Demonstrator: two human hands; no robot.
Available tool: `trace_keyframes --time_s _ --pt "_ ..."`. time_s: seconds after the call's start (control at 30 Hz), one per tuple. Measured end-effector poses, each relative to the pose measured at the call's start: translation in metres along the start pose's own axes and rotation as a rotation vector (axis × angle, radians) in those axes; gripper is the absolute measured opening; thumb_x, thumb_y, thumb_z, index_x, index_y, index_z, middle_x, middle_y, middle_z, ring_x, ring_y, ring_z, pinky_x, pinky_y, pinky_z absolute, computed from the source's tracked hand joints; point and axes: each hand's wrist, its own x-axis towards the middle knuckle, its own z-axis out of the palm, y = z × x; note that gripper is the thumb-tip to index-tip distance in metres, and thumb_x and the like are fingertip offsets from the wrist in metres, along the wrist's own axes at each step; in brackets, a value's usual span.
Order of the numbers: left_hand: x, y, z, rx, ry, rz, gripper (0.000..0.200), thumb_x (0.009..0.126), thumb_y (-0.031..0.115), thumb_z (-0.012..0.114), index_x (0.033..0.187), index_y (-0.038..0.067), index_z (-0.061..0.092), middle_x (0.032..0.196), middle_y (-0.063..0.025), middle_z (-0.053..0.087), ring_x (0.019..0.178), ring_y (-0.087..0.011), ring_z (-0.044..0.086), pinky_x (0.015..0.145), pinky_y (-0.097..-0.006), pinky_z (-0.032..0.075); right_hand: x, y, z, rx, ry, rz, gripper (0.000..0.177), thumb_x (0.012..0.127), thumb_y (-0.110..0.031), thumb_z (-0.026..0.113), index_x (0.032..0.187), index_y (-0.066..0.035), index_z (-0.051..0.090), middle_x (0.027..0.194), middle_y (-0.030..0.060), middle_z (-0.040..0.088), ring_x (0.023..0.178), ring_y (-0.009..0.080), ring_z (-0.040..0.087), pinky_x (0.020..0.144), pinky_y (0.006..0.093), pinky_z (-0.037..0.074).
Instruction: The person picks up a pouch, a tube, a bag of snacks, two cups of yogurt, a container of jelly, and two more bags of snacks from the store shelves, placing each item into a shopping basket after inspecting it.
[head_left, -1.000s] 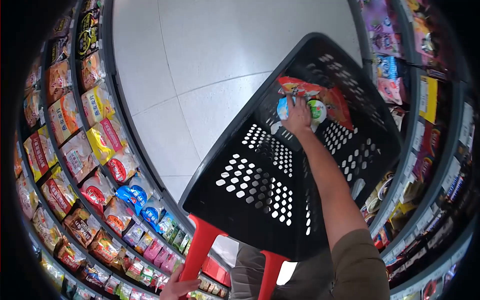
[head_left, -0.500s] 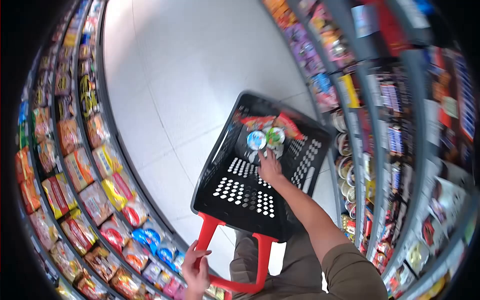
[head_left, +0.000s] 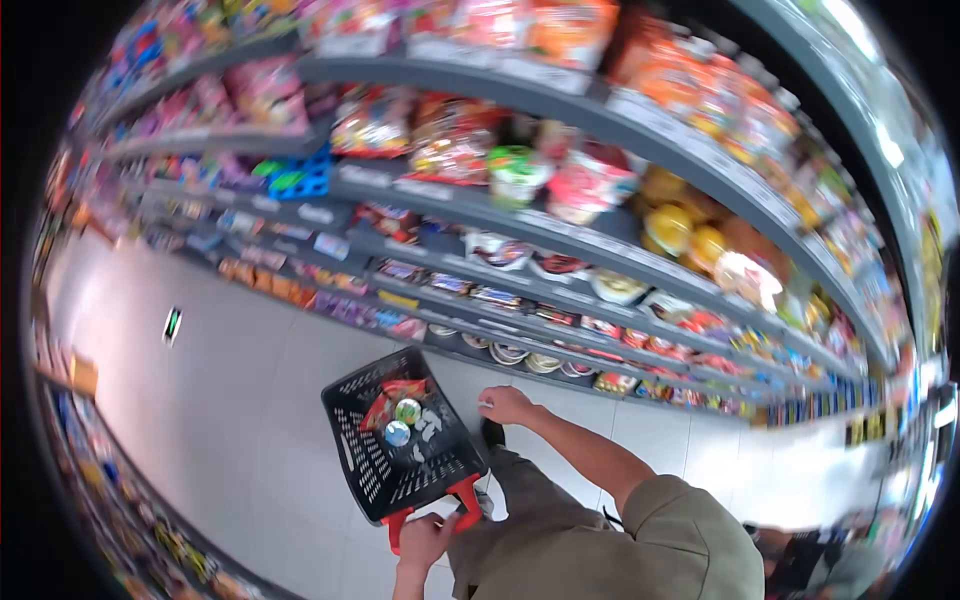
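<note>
A black shopping basket with red handles is low in front of my legs. My left hand is closed around the handle. Inside the basket are a blue-and-white round tub, a tub with a green and white top and red packets. Whitish patches beside the tubs are too blurred to name. My right hand is in the air to the right of the basket, apart from it, with its fingers curled in. Nothing shows in it.
Curved shelves of packaged snacks, cups and tubs stretch across the aisle ahead. A lower shelf edge lies to the left. Pale tiled floor surrounds the basket. Another person is blurred at the lower right.
My right hand has left the inside of the basket and moved out to its right. My left hand has closed on the handle. The view has turned toward the shelves.
</note>
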Motion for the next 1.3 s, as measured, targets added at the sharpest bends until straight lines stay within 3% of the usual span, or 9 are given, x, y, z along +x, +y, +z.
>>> trace_keyframes --time_s 0.03,0.17,0.3,0.37,0.43,0.63,0.87,0.97,1.3 --pt "-0.002 0.014 -0.004 0.098 -0.057 0.086 0.063 0.088 0.064 0.062 0.082 0.003 0.075 0.091 -0.0175 0.074 0.088 -0.0363 0.071 0.079 -0.0402 0.055 -0.024 0.013 -0.003 0.022 0.042 0.024 0.036 0.086 -0.038 0.065 0.109 -0.01 0.071 0.107 0.0141 0.072 0.104 0.0343 0.066 0.091 0.0449 0.052" --pt "0.033 -0.006 0.035 0.396 -0.288 0.265 0.07 0.087 0.073 0.053 0.093 0.007 0.076 0.093 -0.0201 0.073 0.094 -0.0376 0.07 0.084 -0.0472 0.054 -0.128 0.097 0.022 -0.088 -0.01 0.041 0.039 0.088 -0.041 0.057 0.106 -0.01 0.071 0.108 0.0132 0.071 0.106 0.033 0.066 0.093 0.0447 0.052" --pt "0.025 0.007 0.035 0.4 -0.177 0.256 0.073 0.086 0.075 0.054 0.096 0.006 0.076 0.098 -0.0212 0.073 0.097 -0.0385 0.069 0.086 -0.0471 0.054 -0.231 0.147 0.052 -0.136 -0.069 0.273 0.038 0.086 -0.036 0.049 0.095 -0.01 0.075 0.103 0.0151 0.072 0.104 0.0376 0.067 0.091 0.0481 0.053" --pt "0.019 0.015 0.034 0.417 -0.153 0.233 0.072 0.086 0.074 0.055 0.099 0.006 0.075 0.097 -0.0226 0.072 0.096 -0.04 0.069 0.086 -0.0472 0.054 -0.271 0.17 0.064 -0.497 -0.294 0.072 0.028 0.086 -0.028 0.051 0.087 -0.013 0.075 0.094 0.0124 0.074 0.094 0.0297 0.071 0.08 0.0468 0.057" --pt "0.018 0.019 0.038 0.412 -0.121 0.222 0.072 0.086 0.073 0.057 0.102 0.006 0.075 0.094 -0.0242 0.072 0.096 -0.0415 0.069 0.086 -0.0473 0.054 -0.303 0.205 0.092 0.049 -0.293 0.546 0.02 0.087 -0.023 0.059 0.081 -0.01 0.073 0.075 0.0068 0.071 0.076 0.0223 0.071 0.065 0.0393 0.057" --pt "0.021 0.028 0.066 0.405 -0.012 0.17 0.072 0.085 0.073 0.058 0.1 0.004 0.074 0.092 -0.0258 0.071 0.095 -0.0426 0.068 0.083 -0.0491 0.055 -0.346 0.306 0.141 0.288 -0.433 0.663 0.017 0.095 -0.023 0.053 0.091 -0.012 0.065 0.079 0.0026 0.069 0.072 0.0143 0.07 0.055 0.0337 0.054" --pt "0.011 0.058 0.102 0.41 0.076 0.007 0.073 0.085 0.073 0.059 0.099 0.002 0.074 0.097 -0.0286 0.07 0.101 -0.0415 0.068 0.086 -0.0494 0.054 -0.35 0.358 0.107 0.227 -0.087 0.327 0.029 0.088 -0.033 0.058 0.092 -0.01 0.074 0.08 0.0041 0.073 0.069 0.0163 0.07 0.066 0.0334 0.057" --pt "-0.004 0.094 0.119 0.322 0.125 0.061 0.074 0.087 0.072 0.054 0.106 0.003 0.073 0.104 -0.0297 0.069 0.106 -0.0421 0.066 0.088 -0.0477 0.053 -0.371 0.334 0.045 0.574 0.058 0.597 0.037 0.084 -0.035 0.056 0.105 -0.013 0.076 0.091 0.0076 0.076 0.085 0.0205 0.073 0.081 0.0346 0.058" --pt "-0.004 0.129 0.186 0.311 0.215 -0.035 0.075 0.091 0.072 0.048 0.099 0.002 0.073 0.093 -0.0274 0.071 0.1 -0.041 0.068 0.084 -0.0463 0.054 -0.424 0.373 0.022 0.638 0.105 0.577 0.036 0.084 -0.038 0.06 0.103 -0.013 0.076 0.092 0.012 0.076 0.09 0.025 0.073 0.087 0.0363 0.056"
